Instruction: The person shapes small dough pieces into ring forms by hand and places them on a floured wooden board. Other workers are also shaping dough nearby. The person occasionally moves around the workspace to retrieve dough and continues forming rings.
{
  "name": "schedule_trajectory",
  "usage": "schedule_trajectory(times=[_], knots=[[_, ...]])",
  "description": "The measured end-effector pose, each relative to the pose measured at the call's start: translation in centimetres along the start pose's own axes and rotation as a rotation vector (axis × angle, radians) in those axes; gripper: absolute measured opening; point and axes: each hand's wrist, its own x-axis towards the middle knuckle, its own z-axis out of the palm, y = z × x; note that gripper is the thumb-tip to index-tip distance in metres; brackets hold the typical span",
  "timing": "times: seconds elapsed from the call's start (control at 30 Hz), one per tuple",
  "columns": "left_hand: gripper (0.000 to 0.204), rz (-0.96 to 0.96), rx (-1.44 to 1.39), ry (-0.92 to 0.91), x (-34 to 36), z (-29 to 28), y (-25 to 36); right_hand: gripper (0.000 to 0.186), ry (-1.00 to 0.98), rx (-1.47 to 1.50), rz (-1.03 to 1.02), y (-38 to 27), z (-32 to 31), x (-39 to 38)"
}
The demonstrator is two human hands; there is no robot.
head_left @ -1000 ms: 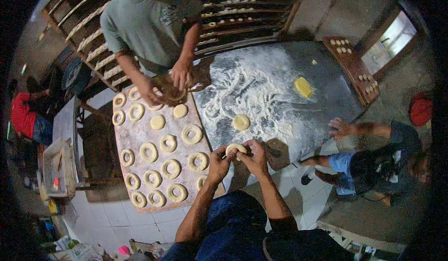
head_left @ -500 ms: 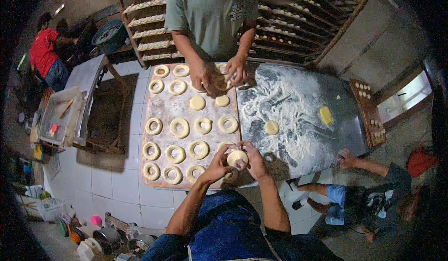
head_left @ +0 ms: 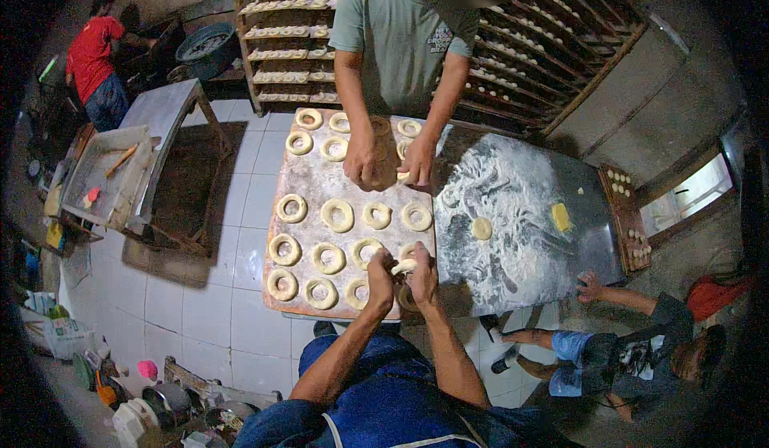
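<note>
Just over the near right corner of a floured wooden board (head_left: 316, 182), my left hand (head_left: 380, 281) and my right hand (head_left: 424, 278) hold a pale piece of dough (head_left: 404, 266) between them. Fingers of both hands are closed on it from either side. Its exact shape is partly covered by the fingers. Rows of dough rings (head_left: 350, 216) lie on the board around my hands, some partly hidden beneath them. Across the table, a co-worker's two hands (head_left: 364, 166) work low over the far rings, and small dough shows under the fingers there.
A dark metal tabletop (head_left: 589, 244) dusted with flour adjoins the board, bearing a dough disc (head_left: 481, 229) and a yellow block (head_left: 561, 218). Another person's hand (head_left: 591, 286) rests on its near edge. Racks (head_left: 292, 54) stand behind the co-worker; a side table (head_left: 164, 116) is at left.
The dough between my hands has tipped from facing me to lying flatter, lower over the board. The co-worker's hands have come nearer, over where two dough discs lay. The whole view has shifted.
</note>
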Motion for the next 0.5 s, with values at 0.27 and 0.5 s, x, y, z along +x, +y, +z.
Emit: schedule_trajectory(times=[0.27, 0.5], knots=[[0.035, 0.254, 0.330, -0.241, 1.8, -4.7, 0.4, 0.066, -0.124, -0.144, 0.184, -2.2, 2.9, -1.8], [0.040, 0.438, 0.686, -0.289, 1.5, -6.2, 4.9, 0.066, -0.122, -0.232, -0.145, -1.0, 6.6, -2.9]])
